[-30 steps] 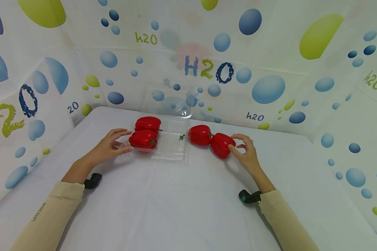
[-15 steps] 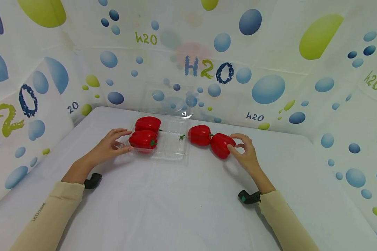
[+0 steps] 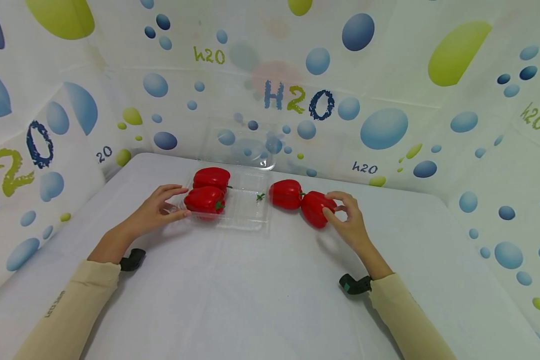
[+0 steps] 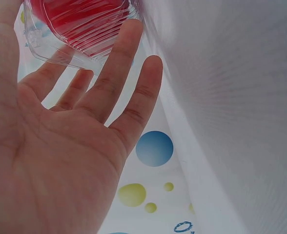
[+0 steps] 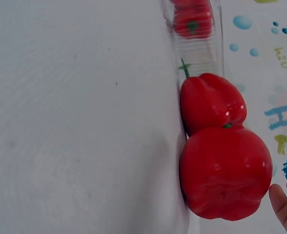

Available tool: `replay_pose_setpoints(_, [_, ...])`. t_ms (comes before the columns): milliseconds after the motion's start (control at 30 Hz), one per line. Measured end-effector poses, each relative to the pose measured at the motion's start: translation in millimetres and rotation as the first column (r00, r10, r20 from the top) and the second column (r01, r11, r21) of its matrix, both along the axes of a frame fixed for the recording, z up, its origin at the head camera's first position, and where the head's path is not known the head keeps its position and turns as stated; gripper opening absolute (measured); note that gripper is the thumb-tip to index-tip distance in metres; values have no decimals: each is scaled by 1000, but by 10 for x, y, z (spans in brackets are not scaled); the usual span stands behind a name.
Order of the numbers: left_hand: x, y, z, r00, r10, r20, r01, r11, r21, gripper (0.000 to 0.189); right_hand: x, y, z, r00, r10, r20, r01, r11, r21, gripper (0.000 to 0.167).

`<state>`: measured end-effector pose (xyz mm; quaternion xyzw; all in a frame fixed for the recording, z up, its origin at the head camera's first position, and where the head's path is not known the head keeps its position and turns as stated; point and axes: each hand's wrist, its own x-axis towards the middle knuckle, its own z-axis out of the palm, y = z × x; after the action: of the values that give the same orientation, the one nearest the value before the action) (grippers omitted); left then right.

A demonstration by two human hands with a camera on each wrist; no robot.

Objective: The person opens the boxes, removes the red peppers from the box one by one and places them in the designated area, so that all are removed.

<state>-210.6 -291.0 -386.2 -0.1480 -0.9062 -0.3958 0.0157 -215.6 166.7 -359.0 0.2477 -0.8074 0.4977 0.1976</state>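
My left hand [image 3: 150,212] is at the left side of a clear plastic clamshell box [image 3: 247,200]. In the left wrist view its fingers are mostly straight, beside the ribbed wall. Inside the box, a red bell pepper [image 3: 211,179] lies behind a second bell pepper [image 3: 204,201]. Right of it, a third bell pepper [image 3: 285,194] lies on the cloth, against a fourth bell pepper [image 3: 316,209]. My right hand [image 3: 352,222] has thumb and fingers spread around this last pepper's near right end. Whether they touch it I cannot tell.
The box's clear lid [image 3: 238,145] stands raised at the back. A green stem [image 3: 260,197] shows by the box's right side; whether it is attached is unclear. A white cloth [image 3: 234,290] covers the table, with a printed curtain [image 3: 396,65] behind.
My right hand has moved slightly left, further over the nearest pepper's end. My left hand, the box and the peppers have stayed in place.
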Motion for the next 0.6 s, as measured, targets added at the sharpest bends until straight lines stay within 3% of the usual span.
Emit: replay_pose_setpoints(600, [11,5,2,1000,7,13,-7,1000,0,67,84,-119,69,999,46,-22,-46,999,22,31])
